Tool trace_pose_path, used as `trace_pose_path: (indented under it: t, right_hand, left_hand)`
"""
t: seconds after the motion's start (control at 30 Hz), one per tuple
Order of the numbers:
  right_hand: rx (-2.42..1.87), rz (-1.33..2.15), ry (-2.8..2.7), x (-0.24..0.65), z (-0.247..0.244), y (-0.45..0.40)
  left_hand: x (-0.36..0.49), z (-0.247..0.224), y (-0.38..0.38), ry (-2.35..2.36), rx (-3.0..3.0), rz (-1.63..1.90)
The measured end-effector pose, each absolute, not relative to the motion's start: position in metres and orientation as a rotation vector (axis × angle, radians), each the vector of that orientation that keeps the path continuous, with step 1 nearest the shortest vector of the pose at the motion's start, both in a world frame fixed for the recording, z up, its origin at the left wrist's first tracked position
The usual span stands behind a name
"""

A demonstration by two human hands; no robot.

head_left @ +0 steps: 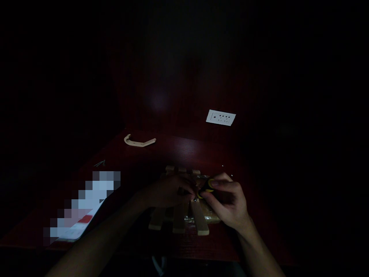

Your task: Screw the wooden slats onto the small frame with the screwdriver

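Note:
The scene is very dark. My right hand [232, 200] grips a black-and-yellow screwdriver [208, 186] by its handle, tilted down to the left. Its tip is hidden by the fingers. My left hand [173, 190] reaches across the wooden slats [179, 219], its fingertips pinched together close to the screwdriver; what they hold, if anything, is hidden. Just below those fingertips a small shiny metal fastener [195, 199] shows on the right-hand slat [200, 221]. Under the slats lies a clear plastic-wrapped package [213, 215].
A curved wooden piece [140, 144] lies at the back left of the dark red table [184, 148]. Thin metal pieces [100, 163] are at the left, above a bright, partly pixelated flat object [73, 232]. Tiny bits [231, 175] lie at the right. A white socket panel [220, 117] is behind.

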State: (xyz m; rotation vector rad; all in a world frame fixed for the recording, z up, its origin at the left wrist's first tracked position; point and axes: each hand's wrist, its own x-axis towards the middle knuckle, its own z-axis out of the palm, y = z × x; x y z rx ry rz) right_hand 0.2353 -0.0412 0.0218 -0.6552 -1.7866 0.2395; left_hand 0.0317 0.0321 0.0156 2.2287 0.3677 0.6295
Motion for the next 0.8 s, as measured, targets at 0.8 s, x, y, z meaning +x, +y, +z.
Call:
trace_pose_path:
  t: [0.8]
  right_hand:
    - [-0.666, 0.235, -1.762, 0.2356, 0.0223, -0.0457]
  left_hand:
    - [0.0323, 0.0202, 0.0307, 0.319, 2.223, 0.619]
